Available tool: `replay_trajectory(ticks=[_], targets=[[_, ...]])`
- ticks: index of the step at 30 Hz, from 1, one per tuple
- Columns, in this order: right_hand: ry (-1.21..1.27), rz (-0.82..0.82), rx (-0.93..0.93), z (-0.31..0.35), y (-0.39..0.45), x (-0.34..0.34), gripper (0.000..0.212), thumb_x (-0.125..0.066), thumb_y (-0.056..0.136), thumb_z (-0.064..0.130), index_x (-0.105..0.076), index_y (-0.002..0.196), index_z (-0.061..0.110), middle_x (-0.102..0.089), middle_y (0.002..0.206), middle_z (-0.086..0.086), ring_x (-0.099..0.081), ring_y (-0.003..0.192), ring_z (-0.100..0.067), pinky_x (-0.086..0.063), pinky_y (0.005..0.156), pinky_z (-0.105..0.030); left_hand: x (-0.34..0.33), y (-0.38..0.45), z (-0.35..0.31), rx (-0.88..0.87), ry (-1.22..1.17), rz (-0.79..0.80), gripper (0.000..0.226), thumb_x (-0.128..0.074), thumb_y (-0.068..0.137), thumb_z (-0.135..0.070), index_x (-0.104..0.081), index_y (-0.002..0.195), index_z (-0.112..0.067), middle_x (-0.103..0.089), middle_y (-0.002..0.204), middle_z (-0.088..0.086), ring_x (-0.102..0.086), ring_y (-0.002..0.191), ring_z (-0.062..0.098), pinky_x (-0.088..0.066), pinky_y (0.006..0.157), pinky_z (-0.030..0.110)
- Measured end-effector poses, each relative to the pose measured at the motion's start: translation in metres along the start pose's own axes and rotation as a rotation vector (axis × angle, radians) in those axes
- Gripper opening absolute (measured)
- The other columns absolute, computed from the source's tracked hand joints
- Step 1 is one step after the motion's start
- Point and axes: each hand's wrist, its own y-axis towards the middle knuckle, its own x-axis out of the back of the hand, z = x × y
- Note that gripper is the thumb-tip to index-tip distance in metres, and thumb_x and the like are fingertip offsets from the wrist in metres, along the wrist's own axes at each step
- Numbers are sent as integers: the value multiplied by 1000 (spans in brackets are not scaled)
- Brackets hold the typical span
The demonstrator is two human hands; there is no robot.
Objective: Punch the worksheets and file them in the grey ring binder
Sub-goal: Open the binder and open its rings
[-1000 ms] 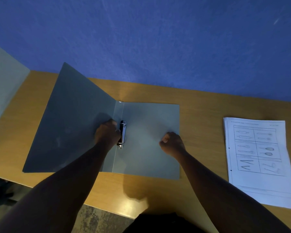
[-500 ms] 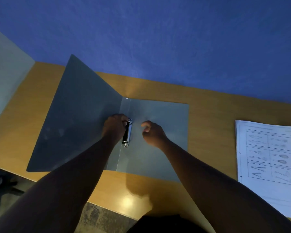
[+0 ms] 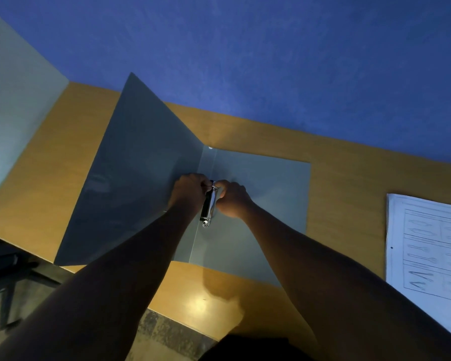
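Note:
The grey ring binder lies open on the wooden desk, its left cover tilted up and its right cover flat. A small metal ring mechanism sits at the spine. My left hand grips the far end of the mechanism from the left. My right hand pinches the same far end from the right, fingers curled on the ring. The worksheets, a white stack printed with a table of drawings, lie flat at the right edge of the desk.
The wooden desk butts against a blue wall at the back. A pale panel stands at the left. A dark chair base shows on the floor below the desk's near left edge.
My right hand moved left from the flat right cover to the ring mechanism and took hold of its far end. My left hand stayed at the mechanism.

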Motion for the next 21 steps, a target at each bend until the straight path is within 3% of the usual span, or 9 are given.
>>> replay_trajectory(ticks=[7, 17, 21], targets=[[-22, -14, 15, 0, 7, -5, 43, -57, 80, 15, -52, 122, 22, -59, 117, -11, -50, 114, -31, -31, 93, -31, -1, -5, 3, 10, 18, -17, 15, -63, 90, -18, -76, 95, -22, -76, 94, 1, -70, 90, 26, -54, 77, 32], [-40, -75, 109, -6, 10, -7, 32, -64, 80, 23, -54, 111, 21, -61, 101, -6, -55, 102, -25, -30, 93, -34, -3, -8, 7, 8, 37, -55, 12, -65, 92, -25, -76, 98, -24, -76, 95, 0, -71, 89, 25, -53, 76, 33], [-36, -92, 125, -6, 8, -5, 33, -63, 80, 16, -55, 111, 18, -57, 94, -2, -55, 101, -23, -30, 95, -34, -4, -7, 8, 2, 41, -60, 12, -65, 92, -24, -76, 97, -22, -77, 94, 1, -71, 88, 25, -51, 75, 31]])
